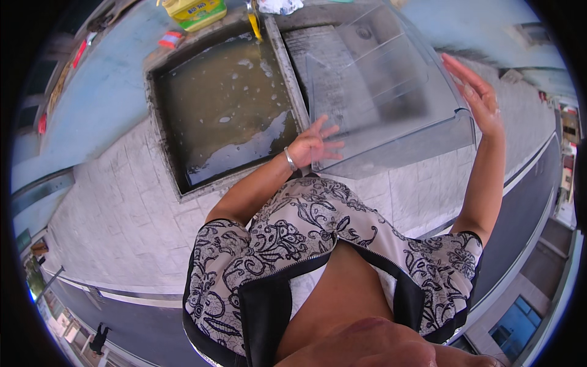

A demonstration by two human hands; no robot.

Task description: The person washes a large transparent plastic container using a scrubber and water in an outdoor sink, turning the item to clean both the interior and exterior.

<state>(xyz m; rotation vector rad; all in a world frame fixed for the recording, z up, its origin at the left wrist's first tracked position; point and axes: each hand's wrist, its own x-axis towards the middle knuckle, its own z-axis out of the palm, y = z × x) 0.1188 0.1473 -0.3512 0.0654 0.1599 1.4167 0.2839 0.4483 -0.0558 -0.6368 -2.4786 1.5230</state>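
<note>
A large clear plastic container (390, 124), blurred in places, is tilted over the right basin and the sink's front edge. My left hand (314, 144), with a silver bracelet at the wrist, is at its near left edge, fingers spread. Along the container's right side lies my right hand (479, 103), palm inward, so the container sits between both hands. To the left, murky water (224, 110) with patches of foam fills a square stone basin (160, 133). Through the clear plastic I see a ribbed washboard slab (316, 50) and a drain (363, 32).
A yellow jug (195, 13) with a printed label and a red-and-white packet (170, 40) stand beyond the left basin. A yellow spout (253, 25) hangs over the water beside a white plastic bag (280, 5). Pale paving (119, 220) surrounds the sink. A distant person (98, 340) is near the road.
</note>
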